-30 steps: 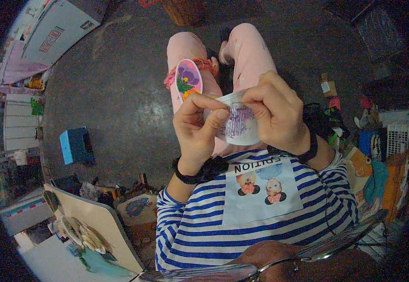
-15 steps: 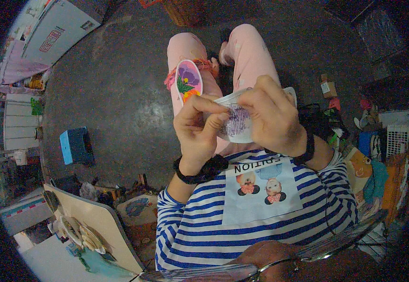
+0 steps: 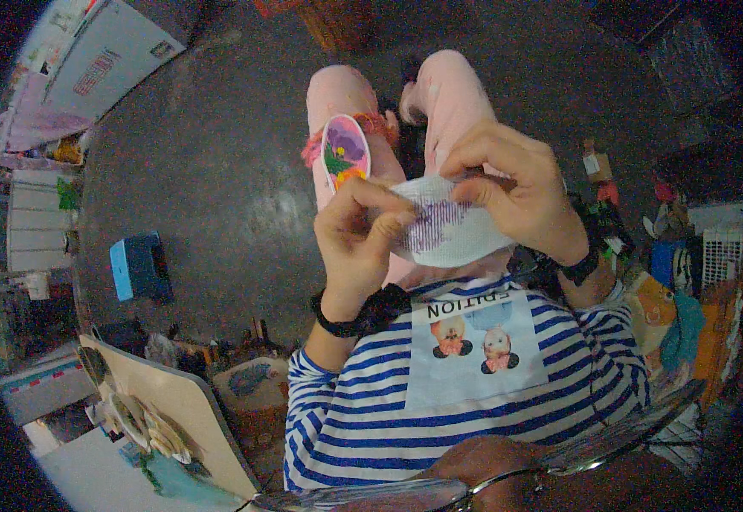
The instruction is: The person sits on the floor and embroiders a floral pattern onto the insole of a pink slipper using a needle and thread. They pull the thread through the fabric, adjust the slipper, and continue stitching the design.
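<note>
Lying between left hand (image 3: 356, 229) and right hand (image 3: 515, 189), purple-stitched white piece (image 3: 470, 235)

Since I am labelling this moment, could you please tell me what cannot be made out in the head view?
All in the head view:
Far side of the white mesh piece: turned away from the camera.
Lower end of the flower-patterned oval: hidden behind the left hand.
Anything thin pinched by the right hand: too small and blurred.
Rest of the brown basket: cut off by the upper edge.
</note>
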Motion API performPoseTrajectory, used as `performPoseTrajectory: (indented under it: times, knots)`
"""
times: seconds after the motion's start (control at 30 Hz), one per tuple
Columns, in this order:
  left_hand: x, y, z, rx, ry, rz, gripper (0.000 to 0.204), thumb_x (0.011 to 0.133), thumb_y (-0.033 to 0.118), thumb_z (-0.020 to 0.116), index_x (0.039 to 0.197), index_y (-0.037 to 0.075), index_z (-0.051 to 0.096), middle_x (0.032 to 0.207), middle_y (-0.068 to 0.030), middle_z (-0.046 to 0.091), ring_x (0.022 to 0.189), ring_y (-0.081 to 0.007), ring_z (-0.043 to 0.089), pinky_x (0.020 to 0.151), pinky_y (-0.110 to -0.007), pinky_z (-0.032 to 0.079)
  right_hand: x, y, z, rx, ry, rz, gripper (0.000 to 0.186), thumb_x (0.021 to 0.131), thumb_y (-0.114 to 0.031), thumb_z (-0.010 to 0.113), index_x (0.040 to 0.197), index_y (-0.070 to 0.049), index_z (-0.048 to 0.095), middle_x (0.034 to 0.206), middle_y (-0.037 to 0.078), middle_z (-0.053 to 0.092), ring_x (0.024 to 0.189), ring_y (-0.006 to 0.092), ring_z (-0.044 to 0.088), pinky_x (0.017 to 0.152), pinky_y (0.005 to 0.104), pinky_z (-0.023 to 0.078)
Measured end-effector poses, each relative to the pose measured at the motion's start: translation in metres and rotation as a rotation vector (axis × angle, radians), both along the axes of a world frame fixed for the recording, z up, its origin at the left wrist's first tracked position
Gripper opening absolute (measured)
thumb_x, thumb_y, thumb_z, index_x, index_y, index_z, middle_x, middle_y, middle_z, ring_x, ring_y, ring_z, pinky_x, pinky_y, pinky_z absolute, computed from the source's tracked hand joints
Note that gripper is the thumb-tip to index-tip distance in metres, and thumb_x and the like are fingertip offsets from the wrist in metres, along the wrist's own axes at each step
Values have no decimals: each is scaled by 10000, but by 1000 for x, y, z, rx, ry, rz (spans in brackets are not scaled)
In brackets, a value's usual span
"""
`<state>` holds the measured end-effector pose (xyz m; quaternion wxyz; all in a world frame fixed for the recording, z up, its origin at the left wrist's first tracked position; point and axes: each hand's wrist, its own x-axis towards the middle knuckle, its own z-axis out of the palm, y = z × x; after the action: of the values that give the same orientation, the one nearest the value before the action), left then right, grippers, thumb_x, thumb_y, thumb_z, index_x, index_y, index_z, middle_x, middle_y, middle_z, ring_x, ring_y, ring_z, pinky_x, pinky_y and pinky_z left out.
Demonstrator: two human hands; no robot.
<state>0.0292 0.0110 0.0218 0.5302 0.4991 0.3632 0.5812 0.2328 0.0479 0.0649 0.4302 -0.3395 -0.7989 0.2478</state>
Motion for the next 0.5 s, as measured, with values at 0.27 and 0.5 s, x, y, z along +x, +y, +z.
performPoseTrajectory:
  times: [0.27,0.5]
  knots:
    - [0,-31,64,-5,-9,-57,52,841,-20,665,860,-2,621,901,-76,633,798,-128,597,723,-230,473,-2,-30,58,-240,65,11,223,730,-27,753,924,7,649,845,94,636,771,183,638,667,287,500]
    - [3,-47,90,43,34,-14,101,833,60,706,826,19,615,811,-77,673,716,-125,628,646,-247,511,-3,-47,87,-170,16,-11,185,705,10,745,859,3,645,803,85,618,730,181,628,635,288,484]
